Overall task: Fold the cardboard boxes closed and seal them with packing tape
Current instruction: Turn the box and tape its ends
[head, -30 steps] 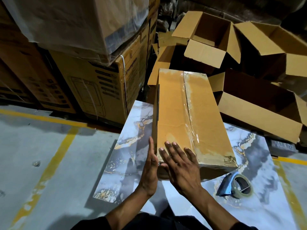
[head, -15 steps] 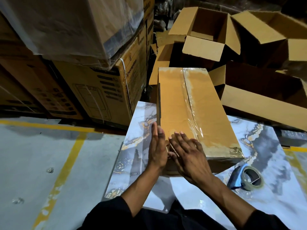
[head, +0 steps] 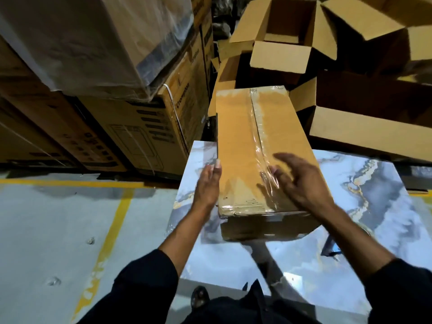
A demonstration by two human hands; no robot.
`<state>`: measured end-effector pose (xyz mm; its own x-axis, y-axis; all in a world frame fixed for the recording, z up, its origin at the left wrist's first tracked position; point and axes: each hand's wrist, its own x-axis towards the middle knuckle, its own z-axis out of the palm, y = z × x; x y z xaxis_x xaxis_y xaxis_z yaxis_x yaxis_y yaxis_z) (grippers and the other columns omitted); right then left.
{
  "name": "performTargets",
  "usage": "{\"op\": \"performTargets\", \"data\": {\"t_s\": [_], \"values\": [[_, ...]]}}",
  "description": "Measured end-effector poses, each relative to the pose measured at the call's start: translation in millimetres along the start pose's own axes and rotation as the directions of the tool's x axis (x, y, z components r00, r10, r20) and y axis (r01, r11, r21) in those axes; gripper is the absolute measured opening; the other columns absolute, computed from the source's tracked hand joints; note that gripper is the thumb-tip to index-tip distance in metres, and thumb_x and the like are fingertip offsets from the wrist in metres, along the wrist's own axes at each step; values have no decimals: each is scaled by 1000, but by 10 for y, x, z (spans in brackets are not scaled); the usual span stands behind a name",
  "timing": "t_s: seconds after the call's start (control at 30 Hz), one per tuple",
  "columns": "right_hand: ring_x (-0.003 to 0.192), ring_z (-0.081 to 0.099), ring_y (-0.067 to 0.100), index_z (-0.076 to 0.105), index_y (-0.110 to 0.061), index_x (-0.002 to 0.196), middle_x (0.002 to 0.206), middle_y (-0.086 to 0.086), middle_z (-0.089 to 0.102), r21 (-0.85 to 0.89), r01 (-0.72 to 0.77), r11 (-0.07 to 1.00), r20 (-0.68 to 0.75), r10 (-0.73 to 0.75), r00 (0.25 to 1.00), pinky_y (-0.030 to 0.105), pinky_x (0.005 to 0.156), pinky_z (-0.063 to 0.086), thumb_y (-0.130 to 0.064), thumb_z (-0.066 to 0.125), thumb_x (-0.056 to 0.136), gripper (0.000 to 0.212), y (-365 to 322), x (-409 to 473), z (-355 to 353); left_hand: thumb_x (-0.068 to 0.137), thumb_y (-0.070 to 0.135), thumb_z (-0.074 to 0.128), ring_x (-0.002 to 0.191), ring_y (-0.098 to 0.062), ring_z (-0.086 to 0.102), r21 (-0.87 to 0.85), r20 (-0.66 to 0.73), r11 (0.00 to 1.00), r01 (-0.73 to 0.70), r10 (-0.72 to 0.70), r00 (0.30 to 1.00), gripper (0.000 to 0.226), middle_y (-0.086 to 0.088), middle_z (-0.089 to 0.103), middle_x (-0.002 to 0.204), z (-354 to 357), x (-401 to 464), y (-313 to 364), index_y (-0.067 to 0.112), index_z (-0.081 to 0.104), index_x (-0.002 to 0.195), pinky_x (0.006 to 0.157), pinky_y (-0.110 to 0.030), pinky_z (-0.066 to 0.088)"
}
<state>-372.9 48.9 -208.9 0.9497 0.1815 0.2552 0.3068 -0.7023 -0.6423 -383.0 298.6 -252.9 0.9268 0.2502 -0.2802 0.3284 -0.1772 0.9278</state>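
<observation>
left hand [head: 207, 185] flat on the taped box's [head: 261, 148] left side, steadying; right hand [head: 301, 181] loose-fingered above the near seam, grip on nothing

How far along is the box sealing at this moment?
Done: the long box is folded shut with clear tape along its seam. In hand: left hand flat against its side, right hand over the top. Left: several open boxes behind remain unfolded.

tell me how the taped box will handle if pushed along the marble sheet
The taped cardboard box probably slides easily, since the marble-patterned sheet looks glossy. Long and low, it seems unlikely to tip. Its flat, uncrushed faces suggest it stays stiff under the left hand.
</observation>
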Motion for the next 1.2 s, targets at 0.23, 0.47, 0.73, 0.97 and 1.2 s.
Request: {"op": "performTargets", "data": {"t_s": [0.23,0.47,0.73,0.97,1.2], "values": [[127,59,33,63,-16,132,134,12,66,315,-456,832,35,470,882,43,100,45,-56,65,96,54,1168,856,-497,98,38,74,128,-23,56,-3,-112,1000,5,-5,994,69,-11,47,156,96,605,514,14,45,156,100,-30,49],[120,61,37,57,-12,141,136,14,63,161,-490,857,224,452,863,38,92,46,-66,52,98,69,1120,1158,-272,91,47,78,108,-26,69,78,-122,988,131,-121,985,60,-2,69,125,232,1088,559,7,63,133,93,-41,57],[101,71,21,64,-23,132,120,-1,74,240,-448,861,183,413,892,45,93,59,-68,73,83,68,845,1084,-303,80,37,88,87,-31,78,-78,79,984,159,-153,985,46,-12,80,96,58,865,917,10,73,114,77,-42,64],[88,75,10,69,-24,120,101,-9,79,340,-266,902,41,269,962,39,84,62,-51,74,91,40,372,1064,-1502,83,60,78,80,-17,76,229,-40,925,-303,320,946,37,7,78,90,22,386,1883,25,76,97,77,-41,62],[89,75,9,68,-31,124,104,-11,78,274,-251,929,-131,294,947,43,87,62,-59,75,87,46,689,693,-2929,68,78,65,83,-19,75,226,47,831,-509,512,858,48,10,78,92,1134,24,2610,36,72,90,81,-49,62]]}}
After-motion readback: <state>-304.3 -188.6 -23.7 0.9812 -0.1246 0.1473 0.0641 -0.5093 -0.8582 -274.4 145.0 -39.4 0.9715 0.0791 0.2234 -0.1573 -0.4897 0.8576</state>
